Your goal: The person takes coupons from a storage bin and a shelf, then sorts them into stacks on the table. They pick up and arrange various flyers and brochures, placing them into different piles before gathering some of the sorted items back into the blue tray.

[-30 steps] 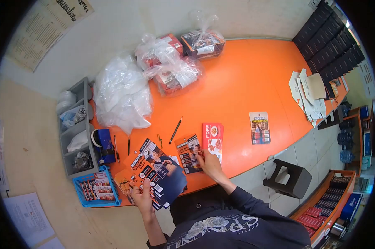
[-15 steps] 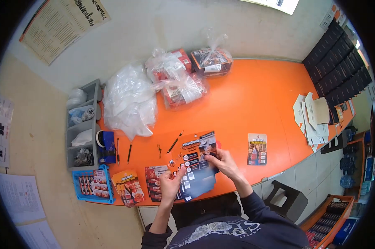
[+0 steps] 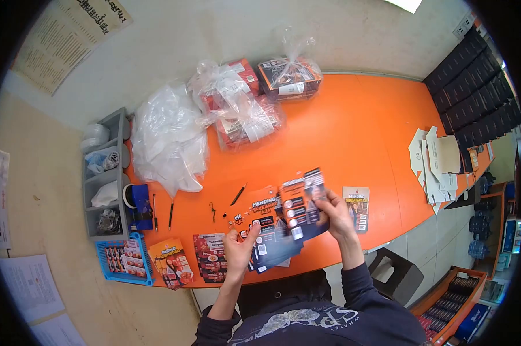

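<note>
My left hand is closed on a fanned stack of flyers, black and orange with printed text, its thumb lying across their left part. Pinched in my right hand is another flyer, tilted and raised just right of the stack, overlapping it in this view. Beyond the right hand a single flyer lies on the orange table, partly behind the fingers. Left of my left hand are red coupon sheets and a pile of orange flyers.
A blue basket of small cards and a grey organizer line the left side. Plastic bags and wrapped bundles sit at the back. Pencils lie mid-table. Flattened cartons and stacked black boxes stand right.
My right hand has moved right and slightly up, drawing a flyer away from the stack. The left hand still grips the rest. The view has shifted slightly.
</note>
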Demonstrator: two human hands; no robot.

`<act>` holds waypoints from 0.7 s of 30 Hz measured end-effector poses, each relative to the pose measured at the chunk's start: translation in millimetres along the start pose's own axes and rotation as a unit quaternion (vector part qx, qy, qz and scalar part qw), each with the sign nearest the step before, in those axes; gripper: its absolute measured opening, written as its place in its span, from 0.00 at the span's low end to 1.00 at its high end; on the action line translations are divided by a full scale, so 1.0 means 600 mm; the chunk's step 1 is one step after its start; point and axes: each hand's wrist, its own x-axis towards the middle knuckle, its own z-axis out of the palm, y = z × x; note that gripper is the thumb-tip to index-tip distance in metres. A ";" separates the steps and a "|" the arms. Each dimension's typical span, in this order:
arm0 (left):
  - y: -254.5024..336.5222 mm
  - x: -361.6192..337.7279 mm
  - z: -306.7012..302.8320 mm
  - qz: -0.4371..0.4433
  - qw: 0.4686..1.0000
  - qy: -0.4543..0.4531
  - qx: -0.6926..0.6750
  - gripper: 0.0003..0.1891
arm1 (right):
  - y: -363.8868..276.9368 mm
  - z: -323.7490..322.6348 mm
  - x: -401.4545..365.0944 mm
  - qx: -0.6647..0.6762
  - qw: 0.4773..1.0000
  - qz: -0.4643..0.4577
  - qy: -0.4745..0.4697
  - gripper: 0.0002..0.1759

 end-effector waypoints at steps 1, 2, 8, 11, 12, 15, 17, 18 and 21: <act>-0.001 0.000 0.005 -0.002 1.000 -0.007 0.000 0.08 | 0.019 0.010 0.005 -0.029 0.999 -0.044 0.004 0.13; -0.002 0.000 0.010 -0.003 1.000 -0.014 0.001 0.07 | 0.019 0.015 0.001 -0.120 0.993 -0.003 -0.011 0.13; 0.009 -0.005 0.012 -0.005 0.999 0.012 0.042 0.09 | 0.021 -0.007 0.004 -0.136 0.989 0.009 0.060 0.12; 0.007 -0.002 0.008 0.005 0.999 0.004 -0.053 0.08 | -0.002 -0.040 0.004 -0.154 0.986 -0.046 0.048 0.10; 0.009 -0.003 0.007 -0.003 0.998 -0.001 -0.064 0.07 | -0.013 -0.043 0.000 -0.163 0.984 -0.050 0.043 0.10; 0.008 -0.005 0.004 0.008 0.999 -0.016 -0.036 0.08 | -0.024 -0.050 0.000 -0.084 0.995 -0.032 0.050 0.13; 0.011 -0.010 0.004 0.015 0.999 -0.042 0.021 0.11 | -0.026 -0.041 -0.009 -0.080 0.997 -0.007 0.008 0.15; 0.012 -0.012 0.005 0.019 0.997 -0.056 0.050 0.12 | -0.023 -0.033 -0.013 -0.076 0.997 0.006 -0.012 0.16; 0.003 -0.022 0.024 0.053 0.994 -0.089 0.023 0.18 | -0.005 0.019 -0.020 -0.104 0.990 0.066 -0.074 0.19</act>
